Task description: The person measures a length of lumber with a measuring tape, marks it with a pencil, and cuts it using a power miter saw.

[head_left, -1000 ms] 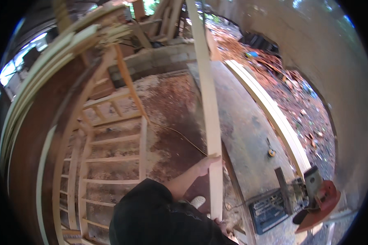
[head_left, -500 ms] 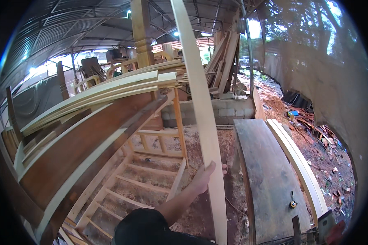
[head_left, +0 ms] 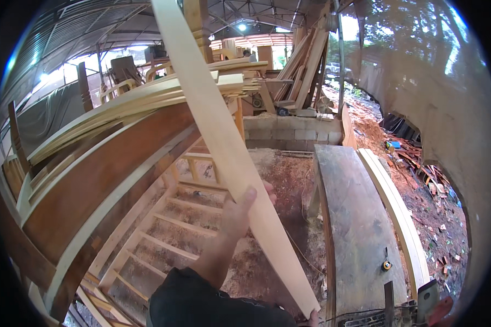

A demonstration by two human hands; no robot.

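A long, pale wooden board (head_left: 223,136) slants across the middle, its top end beyond the upper edge of the view. My left hand (head_left: 239,212) grips it partway down, the thumb over the near face and fingertips showing past the far edge. At the board's lower end, part of my right hand (head_left: 312,318) is just visible against the corner. A dark sleeve covers my left forearm. Beneath the board, on the left, lies a slatted wooden frame (head_left: 183,223) on the dusty ground.
On the left, a stack of planks (head_left: 147,103) rests above a brown wooden panel (head_left: 114,169). To the right stands a worn workbench (head_left: 360,212) with a tape measure (head_left: 386,266). Pale beams (head_left: 398,218) run along its far side. Behind is a low block wall (head_left: 294,131).
The board's upper end has swung to the left, so it leans more. My left hand has moved up and left with it, and part of my right hand now shows at the lower end.
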